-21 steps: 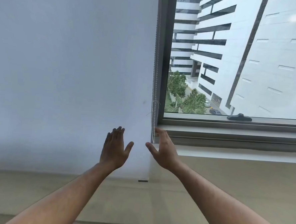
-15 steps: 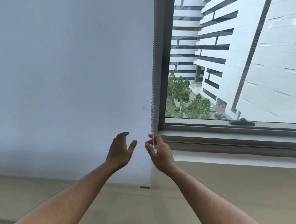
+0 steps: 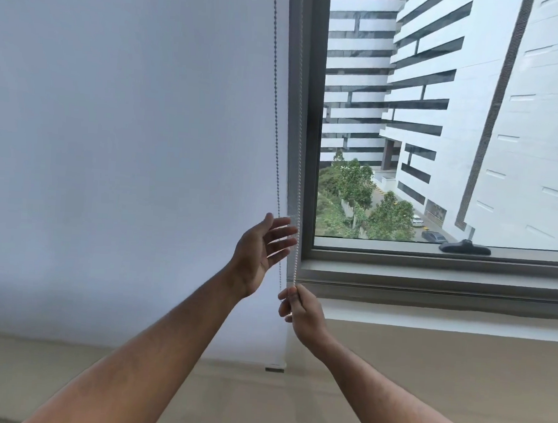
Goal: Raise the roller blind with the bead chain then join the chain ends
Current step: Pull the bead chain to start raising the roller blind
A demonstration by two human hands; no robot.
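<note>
The white roller blind (image 3: 127,153) hangs fully lowered over the left pane, its bottom bar near 6 o'clock, with the bead chain (image 3: 277,139) running in two strands down its right edge beside the window frame (image 3: 311,148). The right hand (image 3: 300,314) pinches the right strand's lower end, while at 11 o'clock from it the left hand (image 3: 262,246) is spread open, fingers blurred, beside the left strand

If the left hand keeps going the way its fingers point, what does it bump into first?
Probably the bead chain: the left hand is open, its blurred fingertips already about at the strands beside the window frame. Depth is unclear.
</note>
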